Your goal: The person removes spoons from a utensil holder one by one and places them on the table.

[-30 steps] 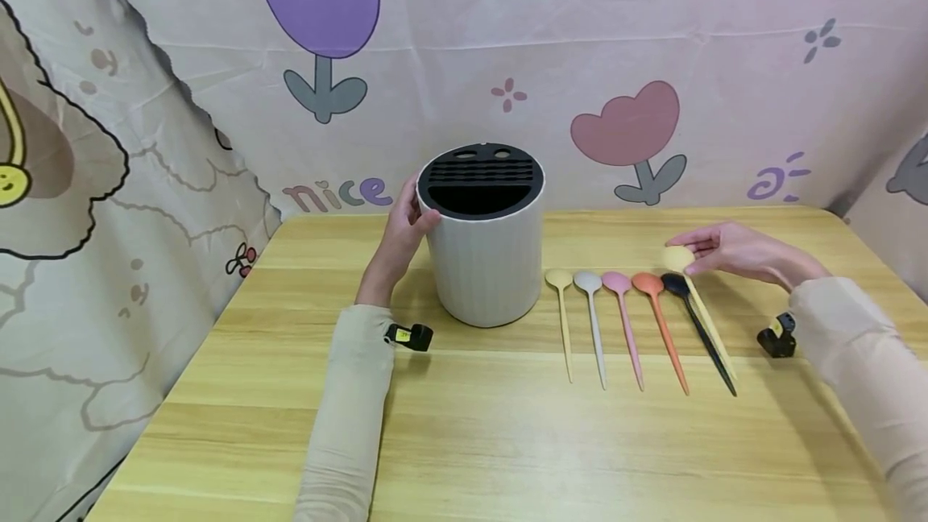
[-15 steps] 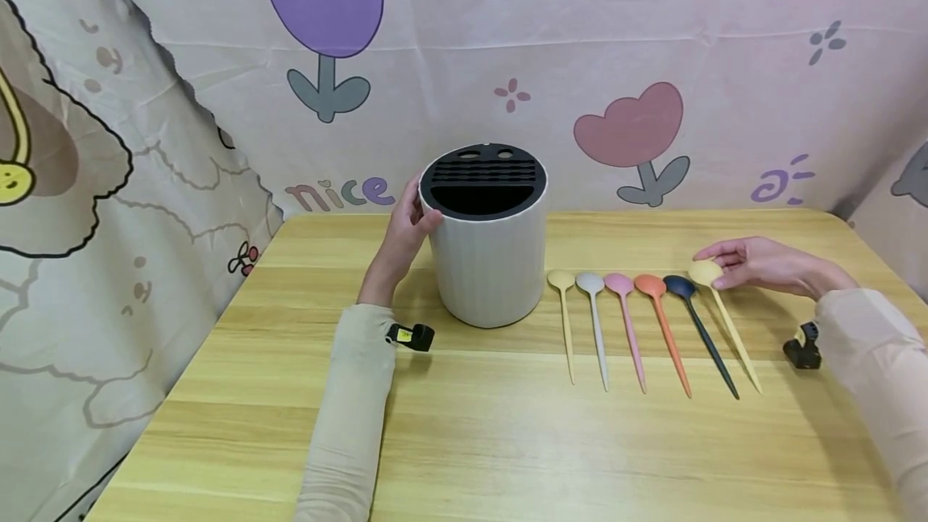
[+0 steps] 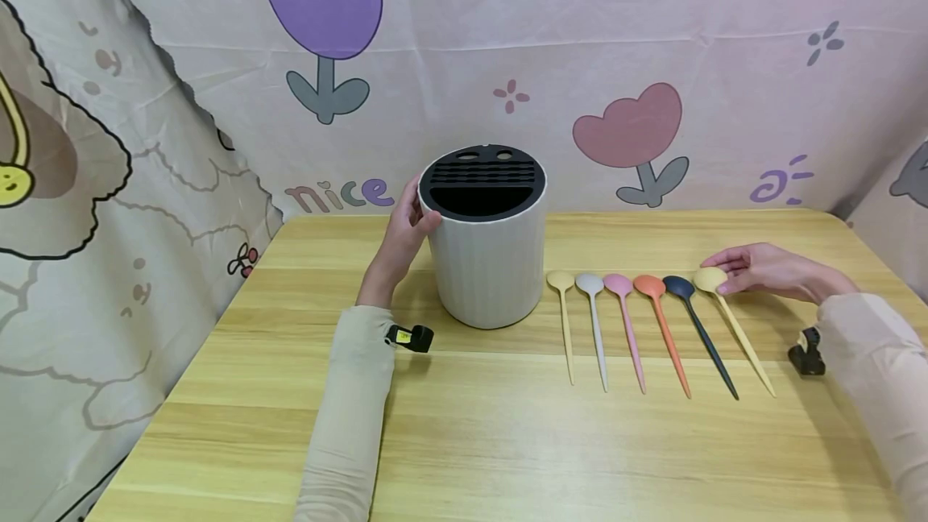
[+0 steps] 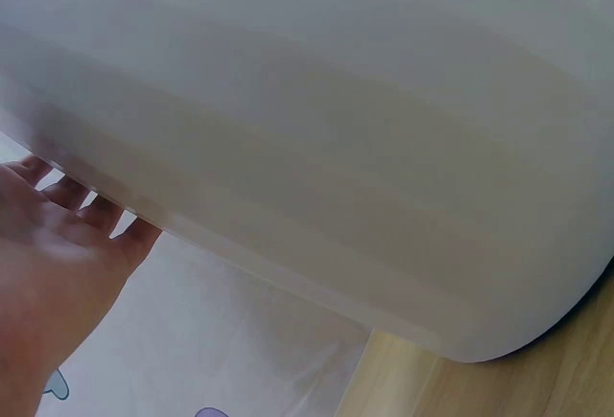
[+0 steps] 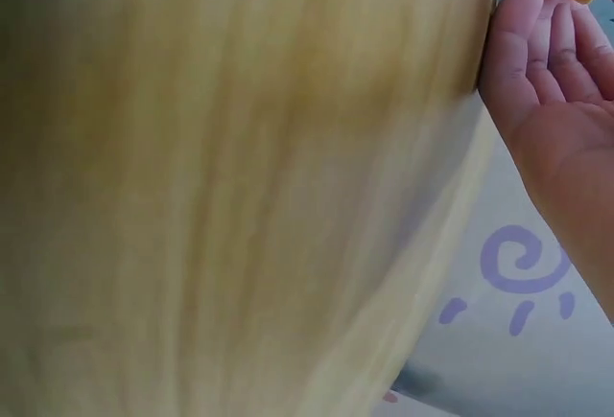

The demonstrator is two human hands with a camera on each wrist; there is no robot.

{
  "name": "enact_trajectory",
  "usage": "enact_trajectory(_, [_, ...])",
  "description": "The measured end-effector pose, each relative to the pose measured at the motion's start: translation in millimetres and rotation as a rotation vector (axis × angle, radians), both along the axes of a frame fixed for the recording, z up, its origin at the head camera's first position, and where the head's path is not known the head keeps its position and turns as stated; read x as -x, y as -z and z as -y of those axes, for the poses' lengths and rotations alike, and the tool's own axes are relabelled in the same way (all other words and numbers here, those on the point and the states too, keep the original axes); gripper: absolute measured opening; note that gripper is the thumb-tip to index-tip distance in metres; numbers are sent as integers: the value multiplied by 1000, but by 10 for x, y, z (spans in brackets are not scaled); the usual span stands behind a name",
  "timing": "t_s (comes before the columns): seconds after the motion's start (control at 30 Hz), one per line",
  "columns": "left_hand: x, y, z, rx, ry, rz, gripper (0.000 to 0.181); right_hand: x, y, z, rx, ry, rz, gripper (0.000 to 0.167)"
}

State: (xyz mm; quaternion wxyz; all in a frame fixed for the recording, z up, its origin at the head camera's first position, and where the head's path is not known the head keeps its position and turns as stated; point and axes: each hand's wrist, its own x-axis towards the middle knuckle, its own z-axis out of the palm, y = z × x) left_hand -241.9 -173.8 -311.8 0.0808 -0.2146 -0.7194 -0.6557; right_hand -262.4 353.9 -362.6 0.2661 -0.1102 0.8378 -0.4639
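A pale ribbed utensil holder (image 3: 487, 272) with a black slotted lid (image 3: 484, 181) stands upright on the table. My left hand (image 3: 406, 236) grips its upper left side, thumb in front; in the left wrist view the other fingers reach behind its wall (image 4: 307, 139). At the right, my right hand (image 3: 779, 271) pinches the bowl of a light yellow spoon (image 3: 709, 279), whose handle slants toward the front right. Left of it lie a dark blue spoon (image 3: 679, 287), an orange spoon (image 3: 649, 286), a pink spoon (image 3: 619, 285), a grey spoon (image 3: 590, 284) and another yellow spoon (image 3: 560, 281).
The wooden table (image 3: 507, 441) reaches back to a patterned cloth (image 3: 464, 63) hanging behind it. Small black cameras sit at the left wrist (image 3: 412, 337) and the right wrist (image 3: 807, 351). The spoon row starts just right of the holder.
My right hand has carried the yellow spoon rightward, off the dark blue spoon, and lowered it beside the row at its right end. The left hand and the holder have stayed put.
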Motion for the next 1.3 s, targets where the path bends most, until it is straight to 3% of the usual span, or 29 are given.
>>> enact_trajectory(0.53, [4,-1,-6,9,-3,-1,130,-33,-31,87,-121,-3,-63,62])
enact_trajectory(0.77, [-4,-6,-9,0,2,-2,131,-42,-48,107,-201,-18,-129,63])
enact_trajectory(1.3, [2,8,0,12,5,-14,131,-104,-85,18,-167,-32,-143,55])
